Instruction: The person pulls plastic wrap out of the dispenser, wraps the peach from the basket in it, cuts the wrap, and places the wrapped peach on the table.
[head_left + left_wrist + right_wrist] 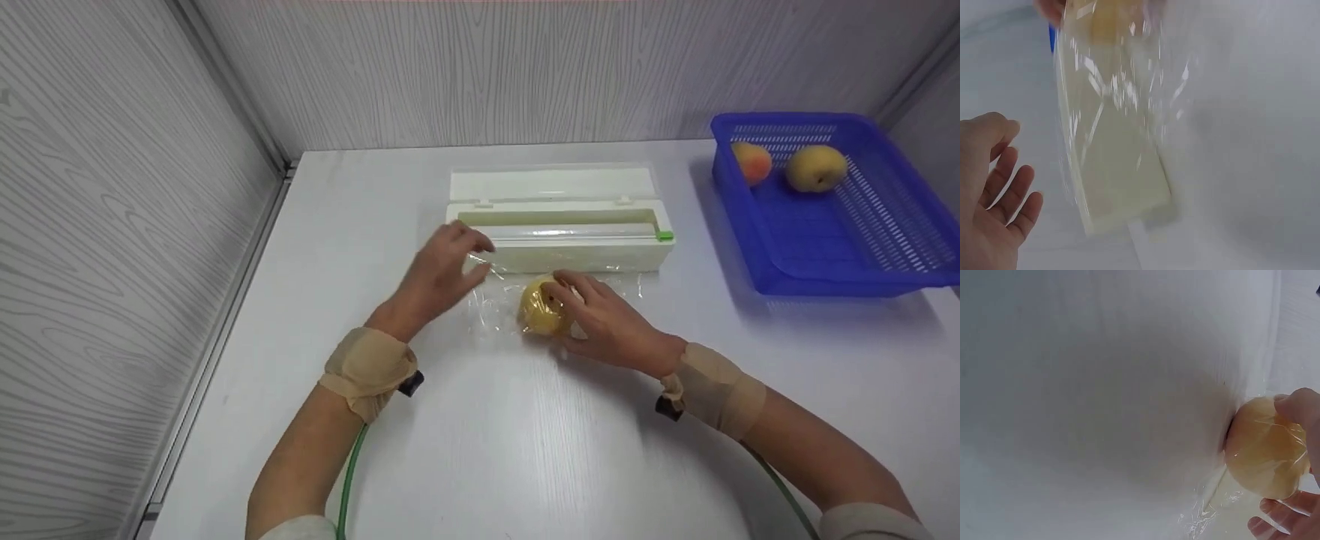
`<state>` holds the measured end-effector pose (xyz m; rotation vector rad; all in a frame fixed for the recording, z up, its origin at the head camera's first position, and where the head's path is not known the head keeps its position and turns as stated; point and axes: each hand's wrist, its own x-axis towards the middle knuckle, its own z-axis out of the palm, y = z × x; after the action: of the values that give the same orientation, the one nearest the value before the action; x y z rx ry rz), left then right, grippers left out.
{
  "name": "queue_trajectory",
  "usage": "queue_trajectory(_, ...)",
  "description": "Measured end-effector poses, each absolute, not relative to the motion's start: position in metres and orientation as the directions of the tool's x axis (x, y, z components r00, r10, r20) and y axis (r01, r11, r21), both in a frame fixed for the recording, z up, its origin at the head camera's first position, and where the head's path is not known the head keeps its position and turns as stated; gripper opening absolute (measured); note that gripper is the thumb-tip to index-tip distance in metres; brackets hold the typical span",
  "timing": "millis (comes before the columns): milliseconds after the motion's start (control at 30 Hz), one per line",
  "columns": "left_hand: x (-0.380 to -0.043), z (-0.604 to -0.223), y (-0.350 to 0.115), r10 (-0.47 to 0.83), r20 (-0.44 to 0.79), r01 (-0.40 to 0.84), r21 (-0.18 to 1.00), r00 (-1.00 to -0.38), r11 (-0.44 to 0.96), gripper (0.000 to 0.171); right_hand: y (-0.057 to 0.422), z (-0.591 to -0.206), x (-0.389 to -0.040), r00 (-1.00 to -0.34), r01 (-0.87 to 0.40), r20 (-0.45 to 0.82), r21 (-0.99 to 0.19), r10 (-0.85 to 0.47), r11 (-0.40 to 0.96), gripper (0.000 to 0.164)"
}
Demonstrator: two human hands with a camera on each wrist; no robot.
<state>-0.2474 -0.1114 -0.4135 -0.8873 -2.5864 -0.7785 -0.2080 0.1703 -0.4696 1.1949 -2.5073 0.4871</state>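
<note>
A round yellow pear (541,307) lies on the table under clear plastic wrap (489,311), which spreads out to its left in crinkled folds. My right hand (611,322) grips the pear through the film, thumb on the near side and fingers over the top; the right wrist view shows the film taut over the pear (1266,447). To the left, my left hand (439,274) hovers by the corner of the wrap dispenser box (570,259), fingers loosely bent. Nothing is in its grasp in the left wrist view, where the film (1112,107) hangs beside it.
The white dispenser's lid (551,184) stands open at the back, showing the film roll (559,231) and a green slider (664,236). A blue basket (832,281) at the right holds another pear (817,169) and a peach (752,163). Panels wall the table's back and left.
</note>
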Motion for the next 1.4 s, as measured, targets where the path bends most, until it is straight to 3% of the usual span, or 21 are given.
queue_trajectory(100, -0.229, -0.418, -0.082, 0.634, 0.393, 0.743, 0.273, -0.666, 0.611, 0.038, 0.171, -0.470, -0.208, -0.624, -0.774, 0.406, -0.208, -0.668, 0.598, 0.081)
queue_trajectory(167, -0.220, -0.425, -0.067, 0.684, 0.341, 0.761, 0.203, -0.645, 0.616, 0.053, 0.171, -0.471, -0.209, -0.647, -0.758, 0.383, -0.232, -0.659, 0.609, 0.082)
queue_trajectory(333, -0.213, -0.442, -0.045, 0.650, 0.262, 0.687, 0.076, -0.713, 0.723, 0.077, 0.170, -0.475, -0.208, -0.687, -0.725, 0.351, -0.269, -0.636, 0.634, 0.082)
queue_trajectory(633, -0.211, -0.453, -0.028, 0.597, 0.254, 0.592, -0.105, -0.761, 0.799, 0.086, 0.175, -0.478, -0.207, -0.672, -0.739, 0.394, -0.288, -0.628, 0.609, 0.082)
queue_trajectory(1033, -0.209, -0.448, -0.030, 0.643, 0.234, 0.647, -0.071, -0.729, 0.759, 0.081, 0.178, -0.479, -0.199, -0.723, -0.691, 0.306, -0.306, -0.620, 0.655, 0.086)
queue_trajectory(1400, -0.207, -0.442, -0.036, 0.613, 0.080, 0.609, 0.267, -0.786, 0.747, 0.074, 0.184, -0.483, -0.194, -0.643, -0.764, 0.376, -0.251, -0.668, 0.594, 0.084)
